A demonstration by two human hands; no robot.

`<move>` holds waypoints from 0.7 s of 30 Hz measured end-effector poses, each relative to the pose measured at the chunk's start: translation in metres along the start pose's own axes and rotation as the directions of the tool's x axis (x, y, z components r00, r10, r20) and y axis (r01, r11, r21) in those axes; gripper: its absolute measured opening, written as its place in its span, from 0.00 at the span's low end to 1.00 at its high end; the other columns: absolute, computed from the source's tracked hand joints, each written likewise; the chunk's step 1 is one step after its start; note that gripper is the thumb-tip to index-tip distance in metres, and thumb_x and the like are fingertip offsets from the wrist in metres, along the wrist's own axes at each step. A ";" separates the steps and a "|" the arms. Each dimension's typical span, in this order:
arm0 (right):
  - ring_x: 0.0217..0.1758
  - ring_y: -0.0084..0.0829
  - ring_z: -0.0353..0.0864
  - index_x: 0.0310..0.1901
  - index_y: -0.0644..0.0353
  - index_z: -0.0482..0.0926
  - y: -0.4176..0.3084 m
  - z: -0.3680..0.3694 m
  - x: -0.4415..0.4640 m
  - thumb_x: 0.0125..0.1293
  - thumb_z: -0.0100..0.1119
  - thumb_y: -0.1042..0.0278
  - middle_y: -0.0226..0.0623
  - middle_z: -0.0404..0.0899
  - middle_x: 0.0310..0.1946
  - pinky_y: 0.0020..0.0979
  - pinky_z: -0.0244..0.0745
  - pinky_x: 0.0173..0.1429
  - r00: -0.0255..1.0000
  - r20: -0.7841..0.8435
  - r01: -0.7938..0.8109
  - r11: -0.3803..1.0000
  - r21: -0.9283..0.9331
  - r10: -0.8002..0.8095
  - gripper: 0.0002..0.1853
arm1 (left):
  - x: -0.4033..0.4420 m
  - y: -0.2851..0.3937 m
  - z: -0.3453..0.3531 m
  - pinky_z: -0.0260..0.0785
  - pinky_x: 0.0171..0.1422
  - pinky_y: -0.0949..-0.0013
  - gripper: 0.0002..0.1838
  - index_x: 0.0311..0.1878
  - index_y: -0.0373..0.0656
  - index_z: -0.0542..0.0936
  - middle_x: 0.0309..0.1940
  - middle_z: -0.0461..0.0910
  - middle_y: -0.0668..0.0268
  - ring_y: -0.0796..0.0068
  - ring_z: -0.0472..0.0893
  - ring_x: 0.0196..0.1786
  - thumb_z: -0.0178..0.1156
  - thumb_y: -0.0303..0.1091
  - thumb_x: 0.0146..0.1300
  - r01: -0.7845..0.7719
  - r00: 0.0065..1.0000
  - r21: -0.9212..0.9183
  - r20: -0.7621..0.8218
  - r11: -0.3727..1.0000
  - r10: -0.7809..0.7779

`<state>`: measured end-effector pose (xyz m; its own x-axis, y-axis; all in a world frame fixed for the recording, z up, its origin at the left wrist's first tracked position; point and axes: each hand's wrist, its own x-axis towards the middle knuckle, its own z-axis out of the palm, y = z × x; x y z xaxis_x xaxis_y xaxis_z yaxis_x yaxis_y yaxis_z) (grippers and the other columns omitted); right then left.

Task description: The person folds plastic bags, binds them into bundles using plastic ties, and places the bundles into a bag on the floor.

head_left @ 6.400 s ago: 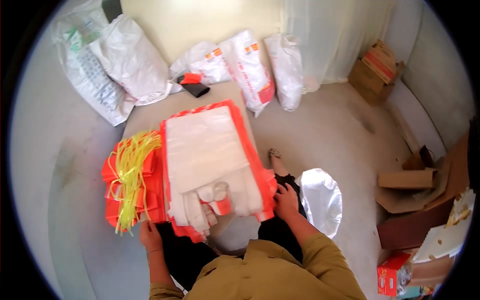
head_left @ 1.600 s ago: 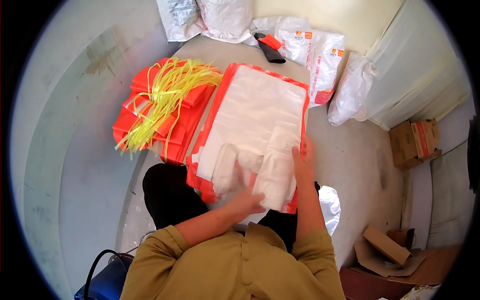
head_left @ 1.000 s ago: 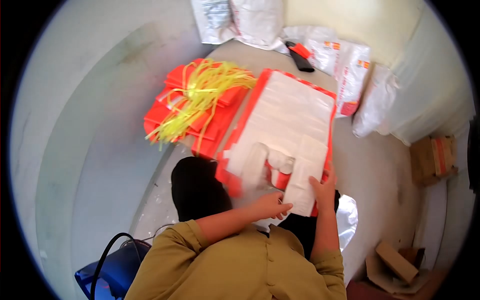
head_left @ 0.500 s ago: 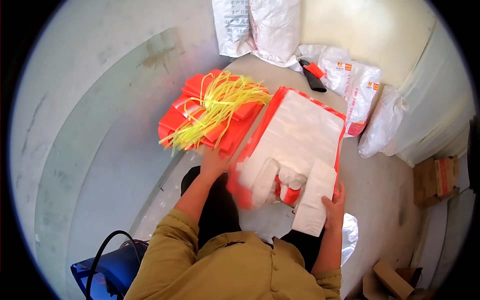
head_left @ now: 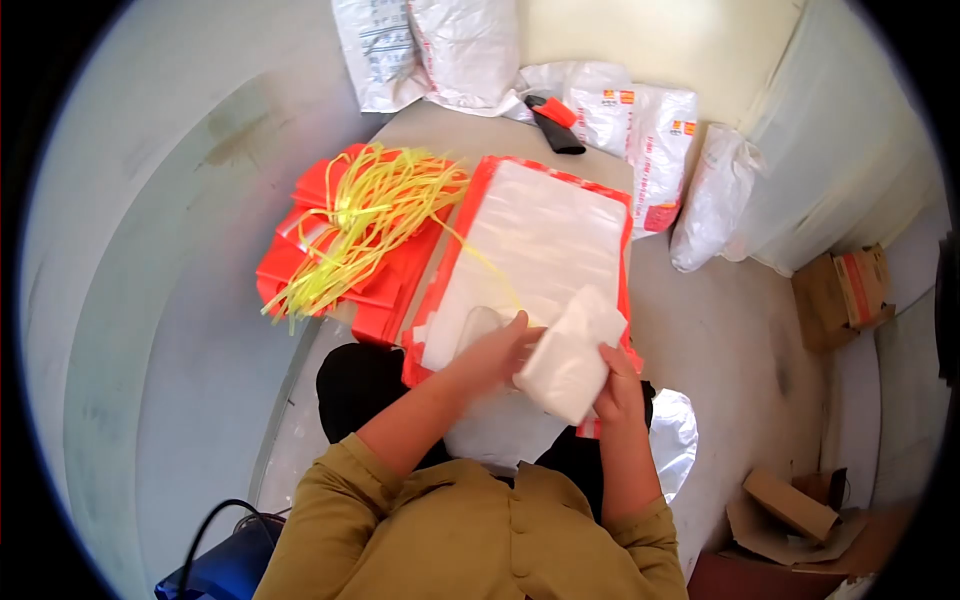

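A stack of whitish plastic bags [head_left: 545, 235] with red bags showing at its edges lies on the table. My right hand [head_left: 618, 385] grips the folded end of the white bags [head_left: 570, 365], lifted at the near right of the stack. Close to the left side of that fold is my left hand [head_left: 495, 355], fingers drawn together and partly blurred; a thin yellow strip [head_left: 490, 265] runs to it from the left. Folded red bags [head_left: 300, 250] lie to the left, with a bunch of yellow strips [head_left: 375, 205] on top.
A black roll with a red piece [head_left: 555, 125] lies at the table's far edge. White sacks [head_left: 465, 50] stand behind it. Cardboard boxes [head_left: 840, 295] are at the right, a silver bag [head_left: 673, 440] near my right knee, and a blue object [head_left: 225, 565] at lower left.
My left hand has moved from beside the red bags to the white fold, and a yellow strip now stretches across the stack. The fold is raised and tilted in my right hand. The view has shifted.
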<state>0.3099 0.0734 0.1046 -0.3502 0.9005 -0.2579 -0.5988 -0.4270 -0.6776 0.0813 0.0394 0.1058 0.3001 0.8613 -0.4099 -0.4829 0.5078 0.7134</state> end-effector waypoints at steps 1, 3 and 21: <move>0.71 0.41 0.77 0.77 0.61 0.64 0.002 0.003 0.002 0.67 0.66 0.72 0.43 0.75 0.69 0.44 0.74 0.76 0.998 0.030 0.049 0.997 -0.053 -0.047 0.38 | 0.008 -0.003 0.012 0.74 0.69 0.54 0.36 0.73 0.36 0.75 0.64 0.82 0.55 0.59 0.83 0.61 0.40 0.61 0.85 0.003 1.000 -0.129 0.017 0.992 -0.001; 0.71 0.38 0.78 0.78 0.60 0.63 0.005 0.000 0.007 0.70 0.66 0.72 0.41 0.76 0.70 0.43 0.76 0.75 0.997 0.043 0.073 0.984 -0.163 -0.067 0.36 | 0.016 -0.001 0.024 0.74 0.71 0.52 0.33 0.73 0.35 0.74 0.65 0.81 0.53 0.57 0.82 0.64 0.45 0.57 0.84 0.072 0.996 -0.189 -0.033 0.979 -0.079; 0.48 0.25 0.84 0.70 0.63 0.76 -0.058 -0.062 0.021 0.79 0.60 0.65 0.34 0.85 0.49 0.30 0.81 0.53 0.988 -0.060 0.035 0.576 -0.816 -0.145 0.23 | 0.065 0.012 0.045 0.80 0.67 0.52 0.19 0.67 0.37 0.76 0.59 0.84 0.55 0.59 0.86 0.59 0.57 0.24 0.74 -0.030 0.996 -0.092 -0.091 0.995 0.022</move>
<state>0.3814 0.1216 0.0959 -0.2163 0.9561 -0.1976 0.2304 -0.1467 -0.9620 0.1320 0.1007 0.1135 0.2131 0.8701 -0.4445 -0.5652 0.4808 0.6703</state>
